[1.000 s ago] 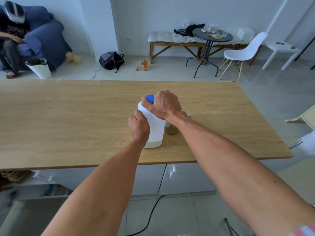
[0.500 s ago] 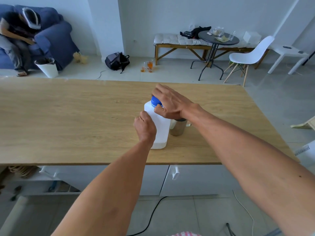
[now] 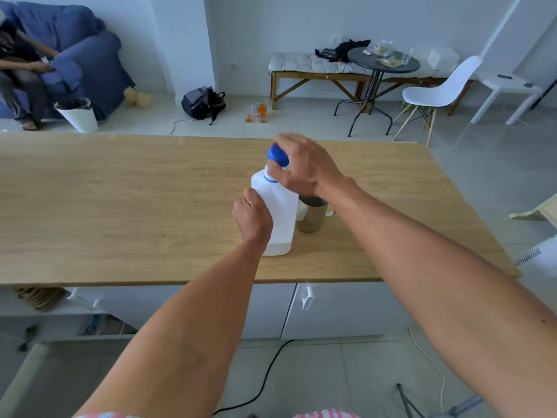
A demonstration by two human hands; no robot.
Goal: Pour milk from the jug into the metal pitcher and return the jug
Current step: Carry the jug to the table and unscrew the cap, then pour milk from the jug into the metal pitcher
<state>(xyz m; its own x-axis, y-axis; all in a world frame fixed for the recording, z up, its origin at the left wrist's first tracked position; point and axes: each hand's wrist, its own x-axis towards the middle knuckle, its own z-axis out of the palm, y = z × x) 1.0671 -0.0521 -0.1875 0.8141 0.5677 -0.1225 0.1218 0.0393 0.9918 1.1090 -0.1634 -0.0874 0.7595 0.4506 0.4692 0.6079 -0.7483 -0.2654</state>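
Head cam, looking down over a long wooden table. White plastic milk jug stands upright on the table, a bit right of centre, nearer the front edge than the back. Blue ring at its neck. Blue cap sits above the neck, tilted, looks lifted off the mouth; exact gap hard to judge, hand partly covers it.

Right hand comes in from the right, fingers curled round the cap, pinching it from above w/ thumb on the near side. Left hand closed round the jug's left side, mid-height, thumb on the front face; handle not visible behind the fist.

Metal pitcher stands just beside the jug on its right, touching or nearly so, cannot tell which. Rim dark, handle pokes out to the right. Right wrist passes over it. Contents not readable.

Both forearms bare; checked red-white fabric at bottom edge of frame.

Bkgd: blue sofa far left w/ a seated person, white bin in front of it, backpack on the floor, bench along the wall, round dark table, white chair.
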